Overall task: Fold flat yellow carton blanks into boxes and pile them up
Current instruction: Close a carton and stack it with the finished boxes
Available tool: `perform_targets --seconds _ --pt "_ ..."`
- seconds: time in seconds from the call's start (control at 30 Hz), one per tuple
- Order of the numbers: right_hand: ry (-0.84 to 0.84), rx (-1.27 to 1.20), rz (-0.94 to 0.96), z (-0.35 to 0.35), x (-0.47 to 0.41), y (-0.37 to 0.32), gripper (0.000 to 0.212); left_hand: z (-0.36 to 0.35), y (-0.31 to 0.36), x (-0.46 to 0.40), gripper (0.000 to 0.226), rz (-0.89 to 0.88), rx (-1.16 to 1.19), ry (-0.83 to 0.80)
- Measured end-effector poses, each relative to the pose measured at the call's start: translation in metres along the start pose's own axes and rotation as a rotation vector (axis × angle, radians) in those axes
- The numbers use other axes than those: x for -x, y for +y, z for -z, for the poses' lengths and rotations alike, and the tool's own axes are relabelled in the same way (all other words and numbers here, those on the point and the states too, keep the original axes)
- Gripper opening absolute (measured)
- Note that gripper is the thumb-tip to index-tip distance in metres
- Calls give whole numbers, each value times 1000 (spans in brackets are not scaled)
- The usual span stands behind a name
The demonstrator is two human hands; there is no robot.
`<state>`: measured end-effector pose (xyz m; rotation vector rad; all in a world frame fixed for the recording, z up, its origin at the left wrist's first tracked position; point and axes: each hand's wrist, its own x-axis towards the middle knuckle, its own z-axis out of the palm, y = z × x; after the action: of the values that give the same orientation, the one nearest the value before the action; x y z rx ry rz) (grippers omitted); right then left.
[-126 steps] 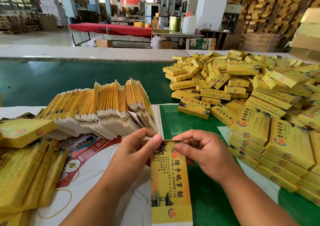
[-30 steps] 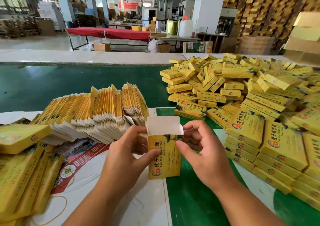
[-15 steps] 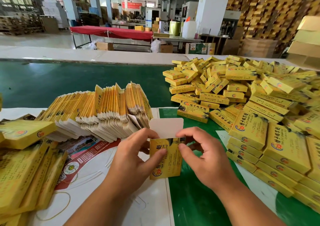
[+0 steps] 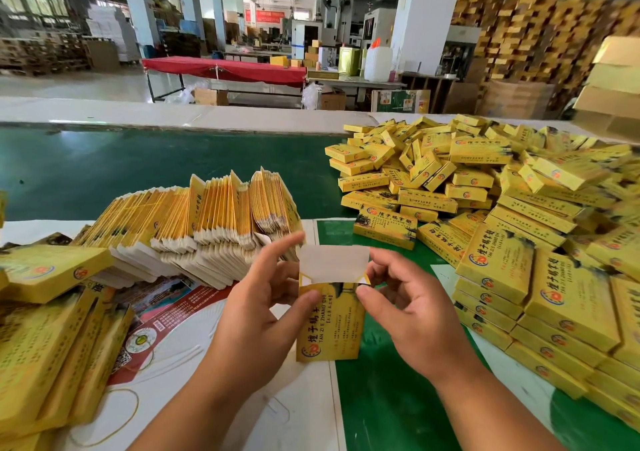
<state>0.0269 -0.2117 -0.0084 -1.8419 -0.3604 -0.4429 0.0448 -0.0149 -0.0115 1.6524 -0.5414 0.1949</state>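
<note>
Both hands share the grip on a partly formed yellow carton [image 4: 329,326] held upright above the worktop [image 4: 381,398]: the left hand [image 4: 256,322] pinches its left edge with thumb on the printed face, and the right hand [image 4: 412,315] pinches its right edge, while the white top flap [image 4: 334,263] stands open. Behind the left hand lies a fanned row of flat carton blanks [image 4: 207,229], with more flat yellow stacks [image 4: 45,340] at far left. Right of the carton, folded boxes [image 4: 502,208] form a large pile, some loose, some neatly stacked.
</note>
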Motion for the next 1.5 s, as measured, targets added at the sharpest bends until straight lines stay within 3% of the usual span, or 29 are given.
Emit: perform_targets --seconds 0.13,0.3,0.47,0.73,0.87,0.97,1.13,1.5 --pt "-35 5 19 2 0 -2 25 -1 -1 -1 24 -79 -73 -1" --pt "-29 35 68 3 0 -4 18 1 -3 -2 9 -85 -43 13" --pt "-16 15 94 1 3 -10 20 2 1 0 19 -84 -11 11" --pt "7 89 85 -1 1 -10 10 2 1 -2 7 -76 -87 28" --pt "75 156 126 -6 2 -9 7 -2 2 -1 20 -64 -145 115" --pt "195 173 143 -14 4 -8 9 -11 2 2 48 16 -275 228" --pt "234 213 198 -24 7 -10 13 -32 2 14 61 -8 -515 144" --pt "255 43 -15 -18 4 -8 16 -30 7 14 72 -8 -707 51"
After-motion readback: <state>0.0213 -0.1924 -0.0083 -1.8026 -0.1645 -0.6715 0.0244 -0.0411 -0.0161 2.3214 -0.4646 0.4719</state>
